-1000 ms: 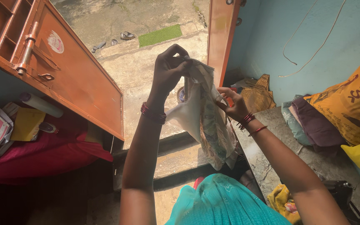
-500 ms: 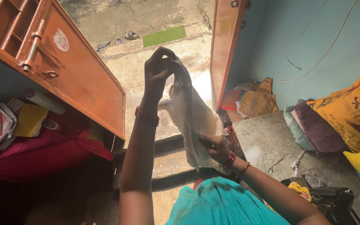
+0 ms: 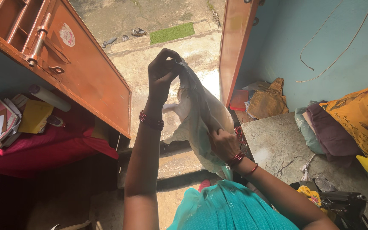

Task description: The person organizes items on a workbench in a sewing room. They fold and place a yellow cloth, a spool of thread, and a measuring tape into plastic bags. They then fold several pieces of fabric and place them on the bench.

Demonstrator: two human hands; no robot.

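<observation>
Left hand [image 3: 163, 70] raised, grip pinching top edge of pale cloth [image 3: 199, 123], holding it up before open doorway [image 3: 171, 64]. Right hand [image 3: 223, 145] gripping cloth lower down, fingers closed on fabric. Cloth hanging crumpled, not yet spread or folded.

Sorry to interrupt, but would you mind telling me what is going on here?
A person holds a pale cloth up in front of an open doorway. The left hand pinches its top edge high up, while the right hand grips it lower down, so the cloth hangs stretched between the hands. To the right is a stone slab with folded fabrics; to the left, a red-covered surface with papers.
</observation>
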